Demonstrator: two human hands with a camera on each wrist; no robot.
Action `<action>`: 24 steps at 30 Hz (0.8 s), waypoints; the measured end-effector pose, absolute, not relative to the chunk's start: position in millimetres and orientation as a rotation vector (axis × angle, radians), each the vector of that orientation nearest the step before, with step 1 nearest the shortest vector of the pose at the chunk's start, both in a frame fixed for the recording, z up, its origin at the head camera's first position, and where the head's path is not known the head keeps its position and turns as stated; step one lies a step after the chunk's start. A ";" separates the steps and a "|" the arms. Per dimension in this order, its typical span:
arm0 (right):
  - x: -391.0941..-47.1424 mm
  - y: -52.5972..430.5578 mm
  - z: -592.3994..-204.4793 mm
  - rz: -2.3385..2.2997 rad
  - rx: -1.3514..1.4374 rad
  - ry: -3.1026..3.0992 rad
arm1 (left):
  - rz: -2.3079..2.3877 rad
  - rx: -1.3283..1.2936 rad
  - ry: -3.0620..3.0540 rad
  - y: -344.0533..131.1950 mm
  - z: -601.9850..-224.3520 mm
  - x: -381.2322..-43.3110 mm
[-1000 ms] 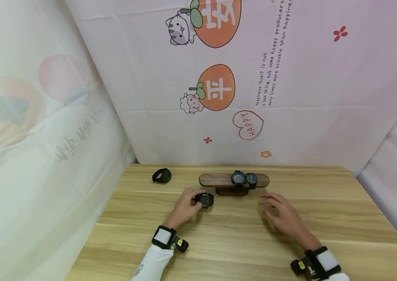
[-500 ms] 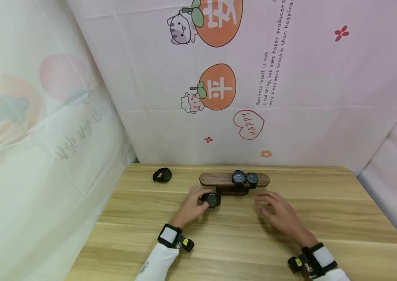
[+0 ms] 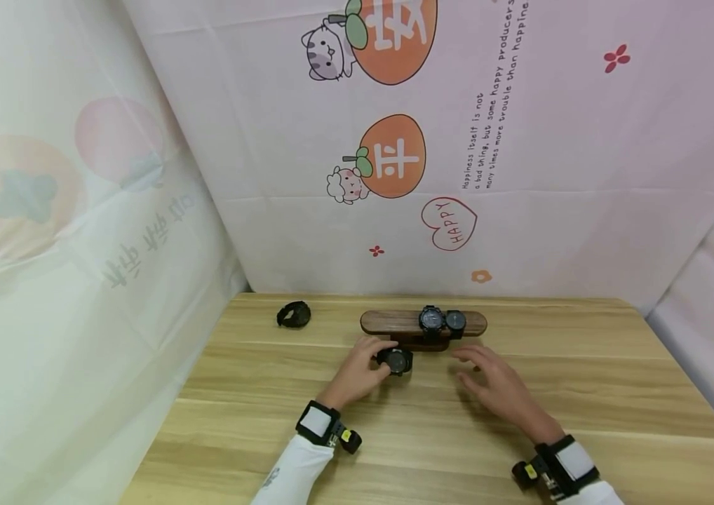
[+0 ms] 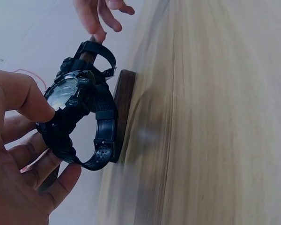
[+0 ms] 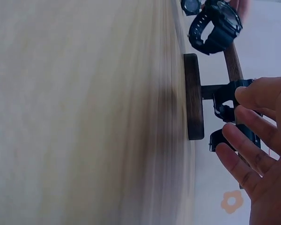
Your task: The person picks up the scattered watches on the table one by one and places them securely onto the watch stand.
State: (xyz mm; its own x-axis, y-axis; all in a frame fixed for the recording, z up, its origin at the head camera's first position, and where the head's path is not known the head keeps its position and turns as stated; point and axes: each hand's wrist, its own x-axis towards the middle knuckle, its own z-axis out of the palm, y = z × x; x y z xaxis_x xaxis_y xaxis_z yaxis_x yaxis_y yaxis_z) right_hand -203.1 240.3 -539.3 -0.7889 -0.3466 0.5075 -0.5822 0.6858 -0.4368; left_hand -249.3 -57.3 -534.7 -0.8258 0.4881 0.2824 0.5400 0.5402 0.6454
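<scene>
My left hand (image 3: 360, 372) pinches a black wristwatch (image 3: 398, 360) by its case between thumb and fingers, just in front of the base of a wooden watch stand (image 3: 385, 322). The left wrist view shows the held watch's strap (image 4: 106, 122) as a closed loop. Two black watches, a larger one (image 3: 430, 320) and a smaller one (image 3: 455, 322), sit around the right part of the stand's bar. Near the bar's right end my right hand (image 3: 494, 384) hovers with relaxed, spread fingers and holds nothing. In the right wrist view its thumb (image 5: 257, 93) overlaps one mounted watch.
Another black watch (image 3: 294, 315) lies at the back left of the wooden table (image 3: 420, 449). A printed white cloth (image 3: 553, 231) hangs right behind the table's back edge, and more cloth (image 3: 111, 337) hangs on the left. Both wrists carry strapped-on cameras.
My left hand has carried the watch to the right, from left of the stand's base to in front of it. My right hand has shifted slightly left. The mounted watches stay put.
</scene>
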 end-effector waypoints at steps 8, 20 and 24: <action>-203.5 229.1 -536.6 0.838 0.758 -2.525 | -1.135 -0.931 -2.704 -47.0 -533.5 -246.6; -205.6 221.3 -538.2 0.885 0.793 -2.522 | -1.135 -0.974 -2.692 -34.3 -529.5 -244.2; -206.0 220.3 -539.1 0.897 0.811 -2.513 | -1.120 -0.986 -2.692 -30.5 -528.5 -243.8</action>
